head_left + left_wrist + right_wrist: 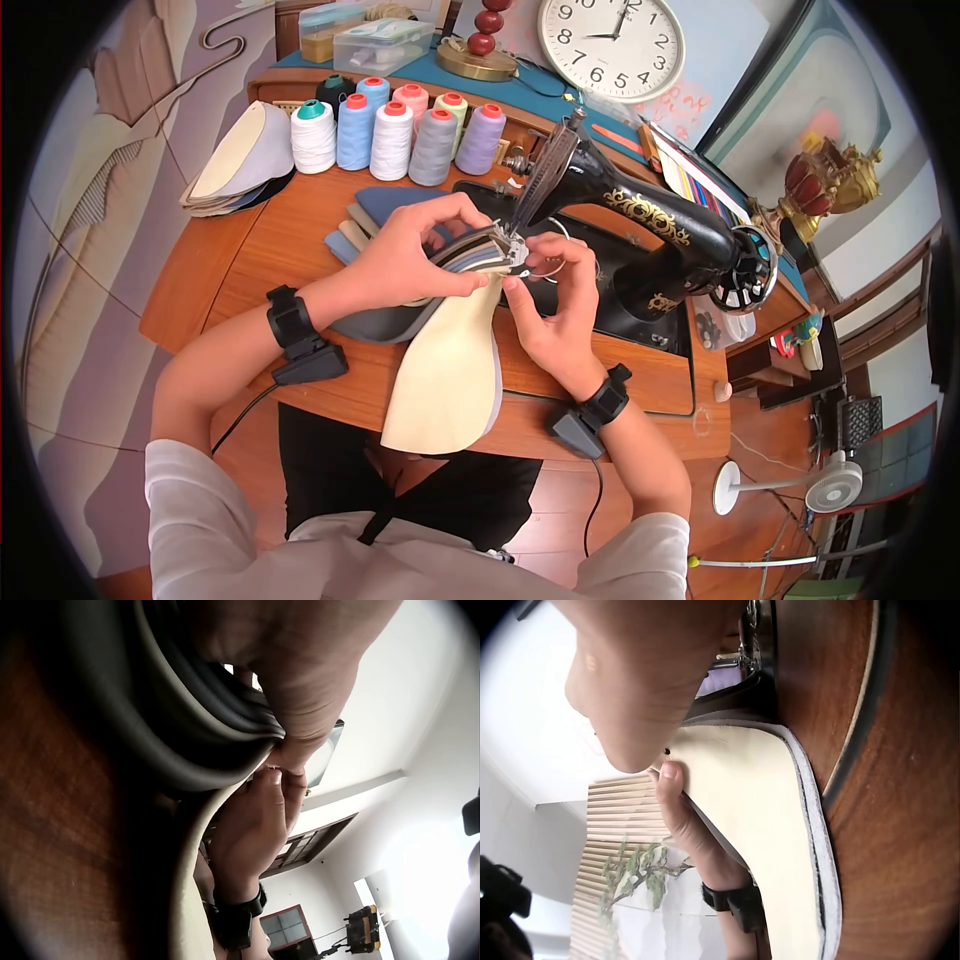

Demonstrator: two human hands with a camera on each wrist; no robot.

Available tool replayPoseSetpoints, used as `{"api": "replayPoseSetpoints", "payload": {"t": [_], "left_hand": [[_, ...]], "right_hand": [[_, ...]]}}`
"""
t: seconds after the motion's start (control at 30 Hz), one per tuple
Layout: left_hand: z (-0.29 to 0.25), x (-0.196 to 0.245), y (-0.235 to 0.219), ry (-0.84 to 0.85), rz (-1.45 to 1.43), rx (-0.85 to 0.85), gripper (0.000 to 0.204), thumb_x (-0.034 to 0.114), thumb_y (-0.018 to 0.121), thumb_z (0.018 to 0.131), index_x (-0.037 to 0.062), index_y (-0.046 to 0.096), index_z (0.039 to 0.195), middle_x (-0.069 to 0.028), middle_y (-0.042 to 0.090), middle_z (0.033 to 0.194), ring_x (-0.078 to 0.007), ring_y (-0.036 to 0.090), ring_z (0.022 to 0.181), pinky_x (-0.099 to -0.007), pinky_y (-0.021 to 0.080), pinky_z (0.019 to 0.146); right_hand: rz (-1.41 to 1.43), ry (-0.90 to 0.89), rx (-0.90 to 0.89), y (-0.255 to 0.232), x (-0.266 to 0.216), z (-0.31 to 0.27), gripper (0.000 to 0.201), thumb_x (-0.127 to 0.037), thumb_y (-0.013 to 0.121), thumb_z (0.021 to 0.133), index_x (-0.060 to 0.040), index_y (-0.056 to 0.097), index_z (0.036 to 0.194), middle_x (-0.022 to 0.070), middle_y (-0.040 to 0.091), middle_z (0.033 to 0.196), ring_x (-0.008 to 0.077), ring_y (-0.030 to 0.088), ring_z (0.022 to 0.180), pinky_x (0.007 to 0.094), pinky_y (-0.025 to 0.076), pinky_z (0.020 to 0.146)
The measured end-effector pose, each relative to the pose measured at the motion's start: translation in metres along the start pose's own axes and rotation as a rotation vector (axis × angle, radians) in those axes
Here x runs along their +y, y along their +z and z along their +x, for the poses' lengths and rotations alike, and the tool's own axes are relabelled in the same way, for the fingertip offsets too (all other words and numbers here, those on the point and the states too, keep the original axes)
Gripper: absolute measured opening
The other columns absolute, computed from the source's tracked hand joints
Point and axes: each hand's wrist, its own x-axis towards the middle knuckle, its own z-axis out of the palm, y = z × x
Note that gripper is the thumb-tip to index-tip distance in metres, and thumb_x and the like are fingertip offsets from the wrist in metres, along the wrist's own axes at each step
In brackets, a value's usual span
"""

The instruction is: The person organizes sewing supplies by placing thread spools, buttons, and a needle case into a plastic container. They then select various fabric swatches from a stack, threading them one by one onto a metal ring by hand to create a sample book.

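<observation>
My left hand (400, 255) grips a fanned bundle of leather-like swatches in greys, blues and tan by their narrow ends. A long cream swatch (445, 370) hangs from it over the table's front edge, with a small hole near its narrow tip in the right wrist view. My right hand (560, 315) pinches a thin metal ring (557, 222) at the bundle's punched ends, its thumb tip close to the cream swatch's corner. Grey swatches (172, 742) curve below my left fingers in the left wrist view. Fingers partly hide the ring.
A black sewing machine (640, 210) stands just beyond my hands on the wooden table (250, 250). Several thread cones (355, 130) line the back left, beside a stack of cut pieces (235, 160). Behind are a clock (612, 45) and plastic boxes (380, 42).
</observation>
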Motion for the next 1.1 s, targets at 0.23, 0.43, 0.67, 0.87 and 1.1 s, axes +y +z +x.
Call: {"api": "replayPoseSetpoints", "payload": {"t": [0.23, 0.43, 0.67, 0.87, 1.1], "left_hand": [[-0.002, 0.002, 0.002, -0.009, 0.093, -0.019, 0.042, 0.009, 0.083, 0.077, 0.0049, 0.063, 0.113, -0.0038, 0.064, 0.116, -0.0086, 0.061, 0.103, -0.0251, 0.048, 0.08], [-0.002, -0.002, 0.0, 0.104, 0.113, -0.099, 0.043, 0.014, 0.084, 0.075, 0.0059, 0.065, 0.113, -0.0024, 0.066, 0.115, -0.0072, 0.058, 0.094, -0.0247, 0.044, 0.076], [0.0, -0.007, 0.003, 0.182, 0.131, -0.056, 0.045, 0.017, 0.085, 0.072, 0.0063, 0.065, 0.111, -0.0028, 0.069, 0.094, -0.0096, 0.062, 0.083, -0.0263, 0.045, 0.069], [0.0, -0.007, 0.002, 0.147, 0.125, -0.072, 0.043, 0.017, 0.086, 0.072, 0.0063, 0.065, 0.108, -0.0018, 0.07, 0.092, -0.008, 0.061, 0.08, -0.0265, 0.045, 0.069], [-0.001, -0.004, 0.001, 0.13, 0.12, -0.087, 0.042, 0.016, 0.087, 0.071, 0.0064, 0.065, 0.106, -0.0012, 0.07, 0.092, -0.0076, 0.06, 0.078, -0.0253, 0.043, 0.067]], "right_hand": [[0.165, 0.046, -0.041, 0.0, 0.001, -0.004, 0.052, 0.003, 0.072, 0.077, -0.0036, 0.048, 0.123, 0.0091, 0.059, 0.1, 0.0156, 0.055, 0.085, 0.0288, 0.047, 0.078], [0.264, 0.135, -0.152, -0.001, 0.002, -0.006, 0.047, 0.004, 0.068, 0.076, -0.0044, 0.05, 0.119, 0.0042, 0.053, 0.089, 0.0119, 0.049, 0.08, 0.0267, 0.044, 0.072], [0.288, 0.18, -0.239, -0.005, -0.001, -0.005, 0.049, 0.011, 0.061, 0.079, -0.0055, 0.046, 0.123, 0.0003, 0.043, 0.091, 0.0099, 0.045, 0.084, 0.0252, 0.04, 0.08], [0.291, 0.192, -0.201, -0.003, 0.0, -0.006, 0.045, 0.006, 0.064, 0.075, -0.0043, 0.05, 0.117, 0.0016, 0.048, 0.082, 0.011, 0.044, 0.075, 0.0262, 0.042, 0.07], [0.304, 0.212, -0.218, -0.002, -0.002, -0.005, 0.044, 0.007, 0.062, 0.076, -0.0039, 0.049, 0.117, -0.0001, 0.044, 0.081, 0.0093, 0.041, 0.072, 0.0246, 0.04, 0.069]]}}
